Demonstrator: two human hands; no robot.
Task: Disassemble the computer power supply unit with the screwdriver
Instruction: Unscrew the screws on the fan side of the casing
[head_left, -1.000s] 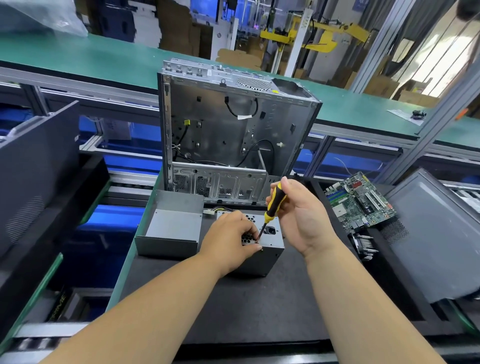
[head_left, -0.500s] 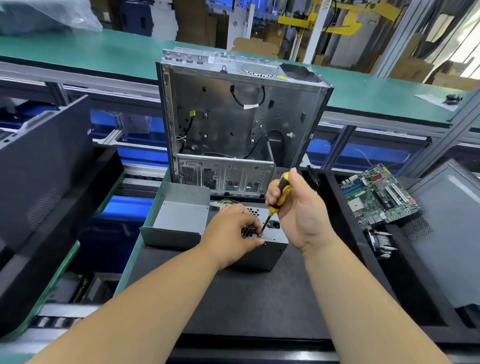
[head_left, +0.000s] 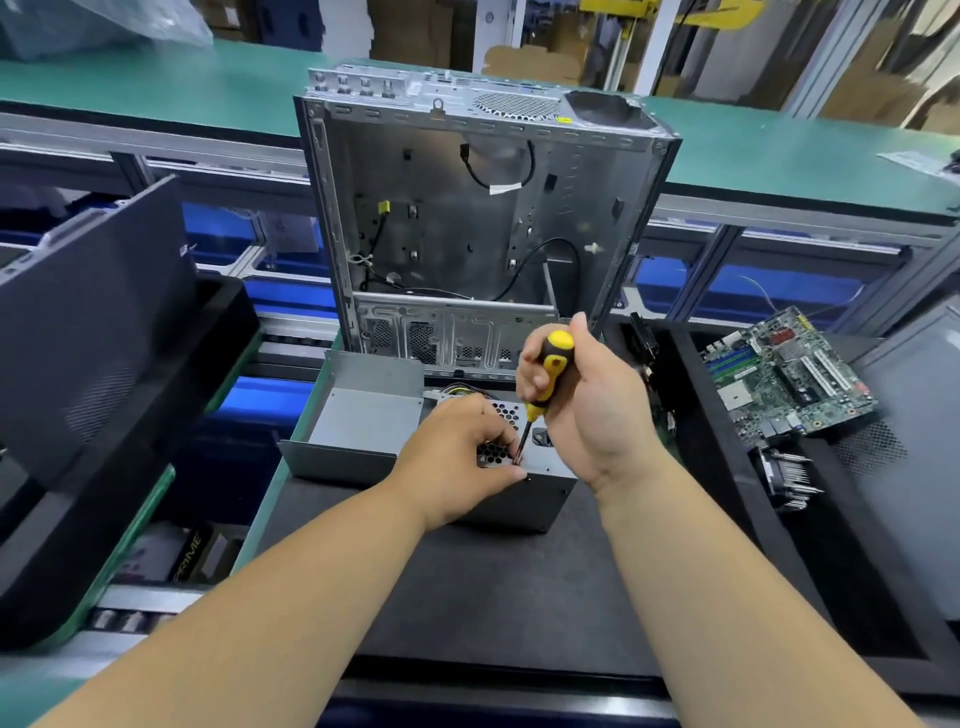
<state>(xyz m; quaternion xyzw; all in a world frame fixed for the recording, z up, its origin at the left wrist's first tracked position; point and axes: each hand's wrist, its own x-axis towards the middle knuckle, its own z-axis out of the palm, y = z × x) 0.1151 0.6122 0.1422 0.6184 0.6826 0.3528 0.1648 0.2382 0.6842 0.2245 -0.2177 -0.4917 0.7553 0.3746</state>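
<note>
The grey power supply unit (head_left: 540, 496) lies on the black mat (head_left: 493, 582), its vented face up. My left hand (head_left: 457, 457) rests on top of the unit, fingers curled at the near edge by the screwdriver tip. My right hand (head_left: 587, 410) grips the yellow-and-black screwdriver (head_left: 545, 379), held nearly upright with its tip down on the unit's top near the honeycomb vent. A bent grey metal cover (head_left: 358, 431) sits just left of the unit. Coloured wires show behind the unit.
An open, stripped computer case (head_left: 467, 234) stands upright behind the unit. A black side panel (head_left: 93, 322) leans at the left. A green motherboard (head_left: 784, 379) and a heatsink (head_left: 784, 473) lie at the right beside a grey panel (head_left: 914, 441). A green conveyor (head_left: 208, 88) runs across the back.
The view has shifted closer and slightly down. Both hands stay on the unit, and the screwdriver stands a little more upright with its tip at the same spot.
</note>
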